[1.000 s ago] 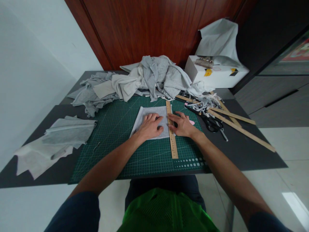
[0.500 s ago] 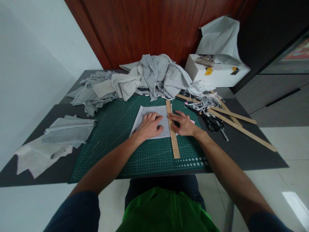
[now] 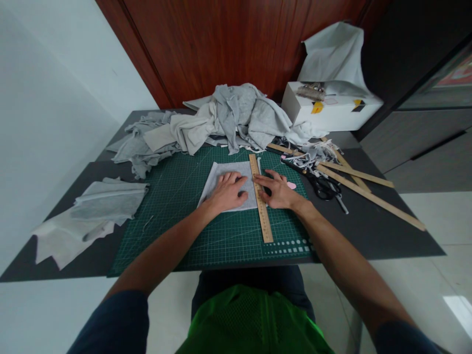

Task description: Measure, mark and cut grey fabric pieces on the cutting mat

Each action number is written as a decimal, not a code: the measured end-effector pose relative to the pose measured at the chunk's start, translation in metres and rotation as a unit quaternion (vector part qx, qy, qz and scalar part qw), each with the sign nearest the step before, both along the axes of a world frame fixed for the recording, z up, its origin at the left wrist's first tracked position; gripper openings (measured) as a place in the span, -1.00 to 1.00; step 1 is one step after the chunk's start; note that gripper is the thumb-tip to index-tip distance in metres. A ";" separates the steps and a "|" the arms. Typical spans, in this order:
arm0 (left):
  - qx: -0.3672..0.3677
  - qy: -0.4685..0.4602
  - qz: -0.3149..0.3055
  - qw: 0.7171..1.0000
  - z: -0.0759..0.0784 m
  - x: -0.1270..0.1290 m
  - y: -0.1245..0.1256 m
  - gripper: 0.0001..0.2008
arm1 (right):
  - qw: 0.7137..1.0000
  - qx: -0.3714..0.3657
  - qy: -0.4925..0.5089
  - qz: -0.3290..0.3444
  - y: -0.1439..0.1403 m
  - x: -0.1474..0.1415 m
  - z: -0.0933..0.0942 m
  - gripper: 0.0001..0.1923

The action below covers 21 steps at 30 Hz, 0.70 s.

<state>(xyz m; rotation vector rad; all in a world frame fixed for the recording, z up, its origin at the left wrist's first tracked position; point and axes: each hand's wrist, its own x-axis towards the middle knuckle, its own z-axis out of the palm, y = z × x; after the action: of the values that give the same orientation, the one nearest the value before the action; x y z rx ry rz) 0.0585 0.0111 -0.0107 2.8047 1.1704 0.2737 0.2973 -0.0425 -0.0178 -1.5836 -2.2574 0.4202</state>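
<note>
A: Grip status, L & R?

B: Left hand [image 3: 225, 192] lay flat, palm down, fingers spread, pressing on the grey fabric square [image 3: 221, 176]. Nothing clasped, just pinned. Right hand [image 3: 279, 191] was flat too, fingertips resting on the wooden ruler [image 3: 261, 204], holding it down w/o curling around it.

A: Where were the ruler & fabric?

B: Fabric square sat on the green cutting mat [image 3: 177, 216], roughly mid-mat, nearer the far edge. Ruler ran along the fabric's right edge, pointing away from the person, near end sticking out past the fabric toward the mat's near edge. Both hands were either side of it, close together.

A: Anything by the R hand?

B: Small pink piece [image 3: 291, 185] just beside the knuckles, on the mat. Black scissors [image 3: 321, 187] further right on the dark table [image 3: 387, 231], near a tangle of fabric scraps [image 3: 311, 155] & several long wooden strips [image 3: 365, 194].

A: Further out?

B: Big heap of grey cloth [image 3: 228, 120] at the far side of the mat, white box [image 3: 328, 110] to its right. Folded grey pieces [image 3: 106, 201] lay well apart on the left of the table, over pale sheets [image 3: 62, 238]
</note>
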 end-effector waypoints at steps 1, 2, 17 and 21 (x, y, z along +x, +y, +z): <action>0.000 0.003 0.000 1.000 0.001 0.000 0.000 -0.49 | 1.000 -0.001 0.001 -0.002 0.000 0.000 0.000 -0.35; -0.001 0.006 0.000 1.000 0.002 0.001 0.000 -0.49 | 1.000 -0.002 0.001 -0.003 0.000 0.000 0.000 -0.36; -0.001 -0.049 -0.009 0.999 0.033 0.027 0.014 -0.77 | 1.000 -0.002 -0.008 -0.001 0.001 -0.001 -0.002 -0.37; -0.030 -0.104 -0.038 0.993 0.019 0.039 0.017 -0.72 | 1.000 0.008 -0.008 0.004 0.001 -0.001 -0.002 -0.38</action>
<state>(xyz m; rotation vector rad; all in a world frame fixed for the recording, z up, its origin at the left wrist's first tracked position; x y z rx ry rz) 0.0977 0.0276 0.0085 2.6830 1.0082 0.5018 0.2964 -0.0416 -0.0203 -1.5755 -2.2734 0.3910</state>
